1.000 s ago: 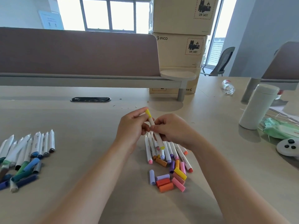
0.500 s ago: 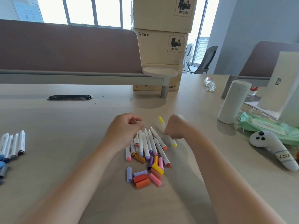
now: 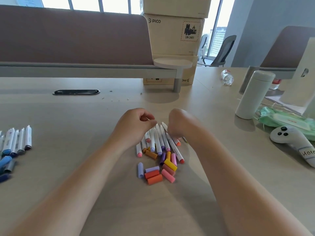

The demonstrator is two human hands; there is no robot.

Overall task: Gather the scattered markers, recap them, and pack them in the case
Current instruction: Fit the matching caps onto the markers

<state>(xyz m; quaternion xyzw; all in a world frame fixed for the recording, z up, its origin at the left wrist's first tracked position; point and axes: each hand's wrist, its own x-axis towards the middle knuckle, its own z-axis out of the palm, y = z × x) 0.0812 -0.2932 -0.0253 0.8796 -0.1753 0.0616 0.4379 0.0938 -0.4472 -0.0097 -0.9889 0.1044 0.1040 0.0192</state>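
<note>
Head view: a row of white markers [image 3: 157, 143] is lying mid-bench [image 3: 76, 120], their long axes running from the near edge to the far edge and their coloured ends pointing at the near edge. Loose caps [image 3: 151, 174] are lying just nearer. The left hand [image 3: 134, 126] is hanging over the row's left side, fingers curled on nothing visible. The right hand [image 3: 179, 125] is resting on the row's right side with its fingers tucked under; whether they are gripping a marker cannot be told.

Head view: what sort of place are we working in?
Probably an open-plan office: a long shared desk with a padded divider screen, a mesh office chair by the tall windows, and shipping cartons stacked at the desk's end.
</note>
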